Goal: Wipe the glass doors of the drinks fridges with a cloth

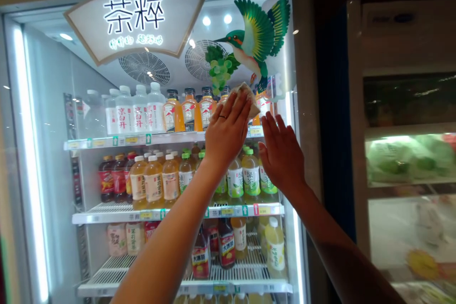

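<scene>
Below the kingfisher decal (252, 40), cloth (254, 111) is pressed to glass (176, 72) by the flat left hand (228, 128), right hand (283, 154) outstretched, empty; wiped extent unclear.

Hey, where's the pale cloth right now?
Slightly right of centre in the head view, the pale cloth is under the left hand, just below the kingfisher decal.

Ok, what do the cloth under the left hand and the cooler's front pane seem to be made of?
Cloth: probably fabric, pale and matte, with soft, creased edges; its fibre can't be told.
Front pane: probably glass, clear, apparently smooth; shelved bottles show through, though clear plastic can't be excluded.
</scene>
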The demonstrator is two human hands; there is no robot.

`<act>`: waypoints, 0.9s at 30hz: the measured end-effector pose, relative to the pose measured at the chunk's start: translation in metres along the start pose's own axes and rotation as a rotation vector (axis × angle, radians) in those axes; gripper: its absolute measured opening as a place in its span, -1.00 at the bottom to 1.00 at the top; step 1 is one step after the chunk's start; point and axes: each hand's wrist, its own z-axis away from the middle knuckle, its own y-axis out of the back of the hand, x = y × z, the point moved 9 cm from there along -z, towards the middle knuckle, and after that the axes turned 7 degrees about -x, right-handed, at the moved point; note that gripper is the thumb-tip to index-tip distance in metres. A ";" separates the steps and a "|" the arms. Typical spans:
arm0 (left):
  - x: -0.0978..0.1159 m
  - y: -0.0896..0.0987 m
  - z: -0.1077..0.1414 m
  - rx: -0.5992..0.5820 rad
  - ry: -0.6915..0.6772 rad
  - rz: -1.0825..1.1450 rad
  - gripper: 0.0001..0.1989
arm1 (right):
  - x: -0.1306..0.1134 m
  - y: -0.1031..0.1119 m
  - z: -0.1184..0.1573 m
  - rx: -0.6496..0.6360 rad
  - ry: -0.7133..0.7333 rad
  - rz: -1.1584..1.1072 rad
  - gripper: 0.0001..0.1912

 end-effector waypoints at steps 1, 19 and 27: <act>-0.001 0.000 -0.003 -0.021 -0.011 -0.003 -0.42 | 0.000 -0.001 0.000 -0.001 0.001 0.005 -0.15; -0.042 0.015 0.006 -0.035 0.009 0.005 -0.36 | -0.056 0.006 -0.016 0.097 -0.062 -0.199 -0.11; -0.050 0.012 0.027 -0.077 -0.004 -0.030 -0.35 | -0.072 -0.018 -0.017 0.055 -0.089 -0.123 -0.09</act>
